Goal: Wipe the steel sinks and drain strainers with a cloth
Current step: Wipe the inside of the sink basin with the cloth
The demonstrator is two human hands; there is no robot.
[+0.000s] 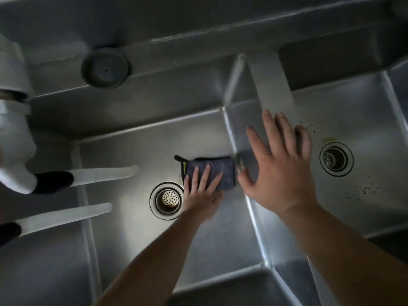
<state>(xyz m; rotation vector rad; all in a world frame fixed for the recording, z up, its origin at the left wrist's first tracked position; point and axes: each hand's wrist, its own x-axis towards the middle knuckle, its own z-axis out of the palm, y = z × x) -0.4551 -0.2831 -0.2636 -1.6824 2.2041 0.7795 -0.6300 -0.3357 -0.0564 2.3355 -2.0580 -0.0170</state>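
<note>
Head view: my left hand (pixel 202 191) presses flat fingers on the cloth (pixel 210 172), long axis toward the sink's divider wall (pixel 237 138); right hand (pixel 280 164) spread, empty.

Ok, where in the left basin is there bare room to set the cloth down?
Bare floor lies near the front wall of the left basin, below the drain strainer, and along its back wall. It is crowded at the middle right, where the left hand presses the cloth.

Two bare forearms, left hand (pixel 199 195), right hand (pixel 280 168), no sleeves or apparently rings, blurred fingers (pixel 257 140)
</note>
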